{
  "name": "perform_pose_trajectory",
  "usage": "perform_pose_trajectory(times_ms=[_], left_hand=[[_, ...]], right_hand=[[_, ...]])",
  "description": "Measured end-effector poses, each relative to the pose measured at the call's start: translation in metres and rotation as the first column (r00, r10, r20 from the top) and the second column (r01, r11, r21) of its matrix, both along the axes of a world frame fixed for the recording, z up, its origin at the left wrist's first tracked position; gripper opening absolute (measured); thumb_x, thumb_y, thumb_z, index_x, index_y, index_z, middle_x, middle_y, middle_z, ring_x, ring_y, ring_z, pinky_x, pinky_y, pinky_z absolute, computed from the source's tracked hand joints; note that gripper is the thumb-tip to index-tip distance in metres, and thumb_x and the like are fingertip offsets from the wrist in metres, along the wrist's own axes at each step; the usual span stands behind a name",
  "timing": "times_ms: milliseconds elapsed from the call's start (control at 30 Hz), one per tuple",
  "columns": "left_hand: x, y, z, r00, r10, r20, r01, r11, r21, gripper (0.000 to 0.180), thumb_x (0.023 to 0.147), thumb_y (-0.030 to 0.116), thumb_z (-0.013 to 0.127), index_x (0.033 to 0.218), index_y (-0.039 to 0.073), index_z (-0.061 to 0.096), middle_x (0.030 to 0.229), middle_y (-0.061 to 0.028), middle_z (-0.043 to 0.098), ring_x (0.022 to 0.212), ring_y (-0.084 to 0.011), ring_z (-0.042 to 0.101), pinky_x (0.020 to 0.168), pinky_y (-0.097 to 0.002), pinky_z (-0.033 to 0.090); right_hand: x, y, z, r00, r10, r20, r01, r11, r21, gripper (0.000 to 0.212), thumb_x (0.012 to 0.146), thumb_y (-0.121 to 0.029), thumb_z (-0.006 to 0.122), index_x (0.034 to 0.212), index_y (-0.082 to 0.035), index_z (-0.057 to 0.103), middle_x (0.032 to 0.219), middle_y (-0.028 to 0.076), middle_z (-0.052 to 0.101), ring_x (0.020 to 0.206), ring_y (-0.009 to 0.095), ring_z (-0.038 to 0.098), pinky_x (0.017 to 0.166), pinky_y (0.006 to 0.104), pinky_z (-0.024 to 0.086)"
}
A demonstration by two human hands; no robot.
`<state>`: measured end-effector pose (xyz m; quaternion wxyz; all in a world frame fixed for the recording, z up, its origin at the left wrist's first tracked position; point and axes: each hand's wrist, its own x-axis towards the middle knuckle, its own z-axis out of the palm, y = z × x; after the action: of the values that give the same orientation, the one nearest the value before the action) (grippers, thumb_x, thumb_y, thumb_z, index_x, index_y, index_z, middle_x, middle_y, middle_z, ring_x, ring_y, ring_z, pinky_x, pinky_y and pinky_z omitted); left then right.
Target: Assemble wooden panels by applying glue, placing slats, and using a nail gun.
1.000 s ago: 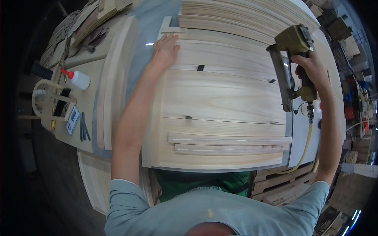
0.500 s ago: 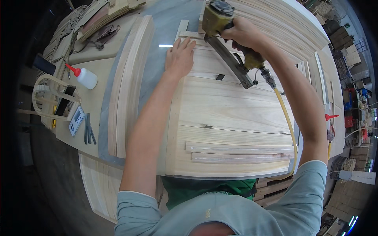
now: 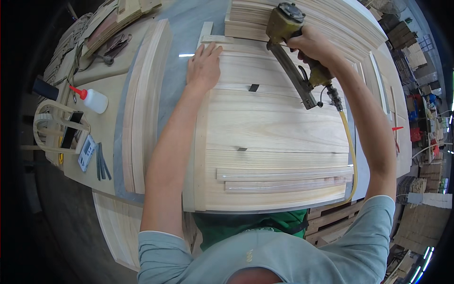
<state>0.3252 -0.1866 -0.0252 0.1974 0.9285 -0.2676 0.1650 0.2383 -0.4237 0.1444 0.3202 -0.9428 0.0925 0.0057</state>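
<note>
My left hand lies flat, fingers stretched out, at the far left corner of a pale wooden panel made of boards side by side. Under and beside it runs a narrow wooden strip along the panel's left edge. My right hand is wrapped round the handle of a nail gun, held above the panel's far right part, its nose end away from me. A yellow air hose hangs from the gun toward the near right corner. Two loose wooden strips with a shiny line along them lie on the panel's near part.
Stacked wooden strips stand beyond the panel. To the left are upright boards, a white bottle with a red nozzle, a wooden carrier and thin dark strips. Small dark pieces sit at the board joints.
The nail gun and my right hand have shifted right, away from the far left corner of the panel. My left hand stays at that corner; the whole view has slid slightly left.
</note>
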Motion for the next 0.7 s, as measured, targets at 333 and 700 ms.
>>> perform_pose_trajectory(times_ms=[333,700], left_hand=[[-0.001,-0.001,0.002,0.999,0.000,-0.039,0.001,1.000,0.016,0.037,0.095,0.019,0.046,0.131,0.022,0.053,0.144,-0.0012,0.043,0.134,-0.0272,0.036,0.104,-0.0444,0.035],[0.009,0.003,-0.005,0.999,-0.043,-0.018,0.042,0.999,-0.034,0.038,0.093,0.022,0.049,0.130,0.017,0.055,0.140,-0.0065,0.048,0.132,-0.0294,0.039,0.106,-0.0449,0.033]], right_hand=[[-0.032,-0.060,-0.001,0.978,-0.206,-0.023,0.205,0.979,-0.017,0.025,0.079,-0.021,0.063,0.077,0.004,0.062,0.060,0.006,0.057,0.052,0.013,0.059,0.046,0.0258,0.047],[-0.151,-0.089,0.050,0.960,-0.259,0.106,0.250,0.964,0.089,0.030,0.081,-0.029,0.066,0.085,0.001,0.060,0.068,0.003,0.057,0.055,0.010,0.056,0.053,0.0246,0.047]])
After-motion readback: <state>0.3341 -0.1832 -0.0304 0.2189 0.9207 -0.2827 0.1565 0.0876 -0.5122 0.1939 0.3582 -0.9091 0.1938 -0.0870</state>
